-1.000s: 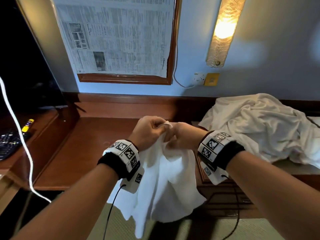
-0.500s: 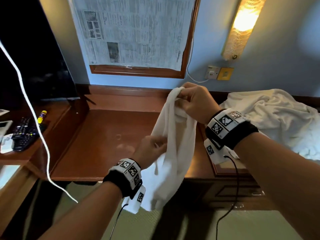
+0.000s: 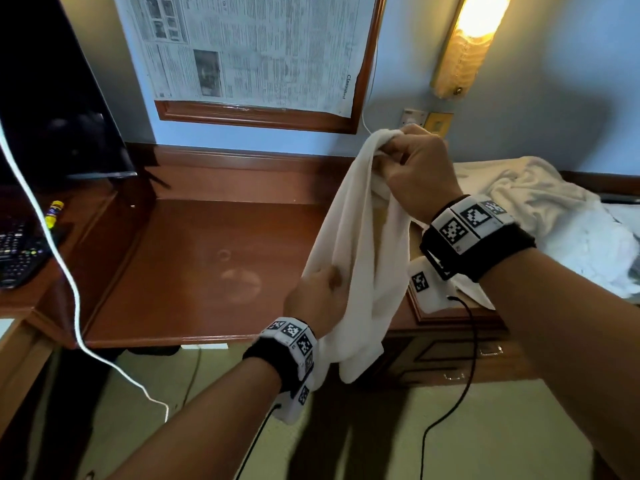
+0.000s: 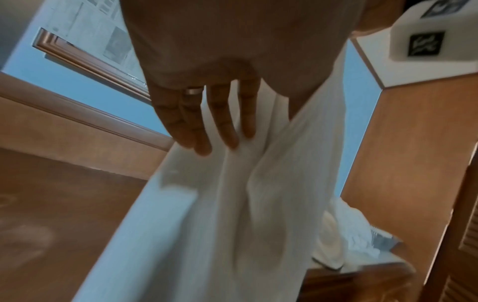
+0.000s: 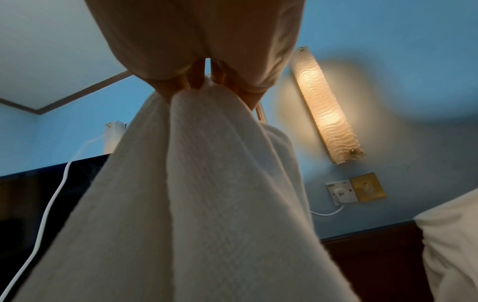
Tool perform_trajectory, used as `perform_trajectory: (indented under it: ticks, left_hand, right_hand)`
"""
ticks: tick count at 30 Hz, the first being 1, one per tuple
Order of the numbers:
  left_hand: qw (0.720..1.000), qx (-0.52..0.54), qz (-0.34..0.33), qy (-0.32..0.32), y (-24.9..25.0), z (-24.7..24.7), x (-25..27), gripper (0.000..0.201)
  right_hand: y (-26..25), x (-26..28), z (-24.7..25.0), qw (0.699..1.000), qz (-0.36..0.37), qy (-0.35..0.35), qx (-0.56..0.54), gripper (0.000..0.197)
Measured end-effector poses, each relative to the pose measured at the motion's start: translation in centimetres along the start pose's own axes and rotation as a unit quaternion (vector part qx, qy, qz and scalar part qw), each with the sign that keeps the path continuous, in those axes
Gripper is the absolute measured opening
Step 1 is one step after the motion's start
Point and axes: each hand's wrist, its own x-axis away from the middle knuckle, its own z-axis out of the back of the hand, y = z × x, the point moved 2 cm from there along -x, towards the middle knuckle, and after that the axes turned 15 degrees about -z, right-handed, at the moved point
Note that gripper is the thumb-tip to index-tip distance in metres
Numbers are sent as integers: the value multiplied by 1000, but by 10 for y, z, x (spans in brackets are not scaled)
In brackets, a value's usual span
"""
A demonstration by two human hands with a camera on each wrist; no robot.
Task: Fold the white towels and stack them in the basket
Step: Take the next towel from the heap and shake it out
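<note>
A white towel (image 3: 360,237) hangs in the air above the front edge of the wooden desk (image 3: 207,271). My right hand (image 3: 412,161) grips its bunched top end up high; in the right wrist view the curled fingers (image 5: 196,81) pinch the cloth (image 5: 207,183). My left hand (image 3: 318,299) is lower on the towel's left edge, with its thumb on the front and its fingers (image 4: 196,122) lying along the back of the cloth (image 4: 232,224). A crumpled pile of white towels (image 3: 554,230) lies to the right. I see no basket in any view.
A dark TV screen (image 3: 52,98) stands at the left, with a remote (image 3: 17,251) and a yellow marker (image 3: 53,213) below it. A white cable (image 3: 69,271) hangs across the left side. A drawer unit (image 3: 450,348) sits under the pile. A lit wall lamp (image 3: 467,39) hangs above.
My right hand has lifted the towel's top end up and to the right. The left hand has slid down along the towel, which now hangs stretched between both hands.
</note>
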Motion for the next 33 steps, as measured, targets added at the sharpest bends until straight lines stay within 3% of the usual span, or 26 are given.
perform_trajectory:
  ticks: [5, 8, 10, 12, 15, 17, 20, 22, 24, 26, 28, 30, 33]
  left_hand:
    - [972, -50, 52, -225, -32, -30, 28, 26]
    - [965, -57, 69, -245, -47, -34, 39, 22]
    - [976, -52, 101, -184, -62, -20, 41, 18]
    - [983, -2, 166, -75, -86, 2, 44, 22]
    - [965, 1, 250, 74, -117, 47, 56, 32]
    - [953, -11, 273, 133, -126, 72, 63, 31]
    - [952, -25, 247, 180, -126, 86, 64, 5]
    - [964, -23, 164, 206, -122, 87, 63, 17]
    - [976, -18, 38, 214, -117, 84, 62, 29]
    - [982, -22, -51, 181, -110, 81, 61, 36]
    - [986, -35, -89, 133, -100, 85, 59, 30]
    - [991, -91, -67, 75, -96, 97, 57, 20]
    - [965, -248, -30, -75, -96, 109, 51, 45]
  right_hand:
    - [13, -5, 18, 999, -29, 44, -7, 14]
    - [27, -7, 23, 998, -42, 46, 8, 13]
    - [41, -5, 25, 997, -54, 47, 34, 14]
    - [61, -2, 28, 994, -77, 53, 62, 15]
    - [99, 5, 30, 986, -127, 57, 95, 19]
    - [119, 12, 24, 981, -143, 44, 127, 19]
    - [137, 24, 9, 971, -154, 19, 180, 18]
    - [146, 28, 2, 965, -178, 10, 192, 20]
    - [154, 28, 2, 957, -207, 0, 202, 23]
    - [161, 29, 4, 950, -228, -8, 215, 24]
    - [164, 32, 7, 943, -251, -9, 217, 24]
    - [169, 36, 9, 937, -282, -8, 204, 25]
    - [175, 44, 7, 932, -314, -11, 182, 26]
